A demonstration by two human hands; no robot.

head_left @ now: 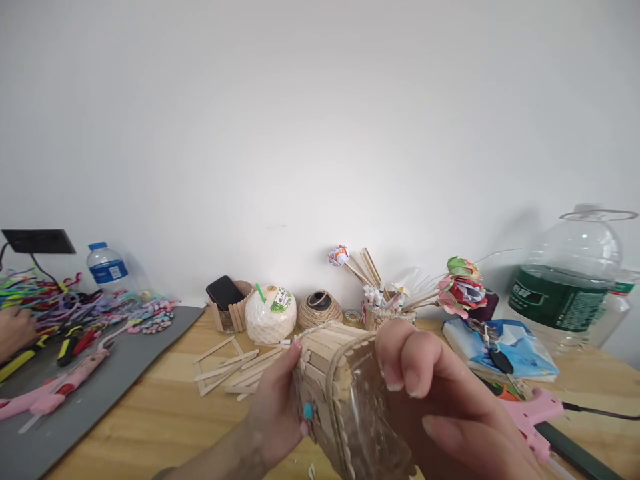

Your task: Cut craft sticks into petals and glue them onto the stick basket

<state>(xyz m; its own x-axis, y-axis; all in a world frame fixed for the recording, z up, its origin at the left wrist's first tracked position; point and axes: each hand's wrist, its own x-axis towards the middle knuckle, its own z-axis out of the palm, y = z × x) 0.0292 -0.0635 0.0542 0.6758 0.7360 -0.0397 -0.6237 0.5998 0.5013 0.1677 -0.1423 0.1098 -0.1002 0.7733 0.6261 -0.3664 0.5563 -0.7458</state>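
My left hand [275,407] grips a plastic container covered with wooden craft sticks [323,387], tilted so that its clear plastic end faces me. Twine runs round its edges, and a small turquoise piece [309,410] sits on its side. My right hand [445,400] is in front of the clear end, fingers bent and thumb apart from them. Nothing shows between them; whether the fingertips touch the plastic I cannot tell. Loose craft sticks [220,367] lie on the table beyond my left hand.
Along the wall stand a stick-covered holder [231,317] with a phone, a wrapped coconut [270,317], a twine ball [320,310] and paper flowers [460,287]. Pink glue guns [535,420] [55,390] lie on both sides. A large bottle [560,293] stands right. Another person's hand [15,333] is far left.
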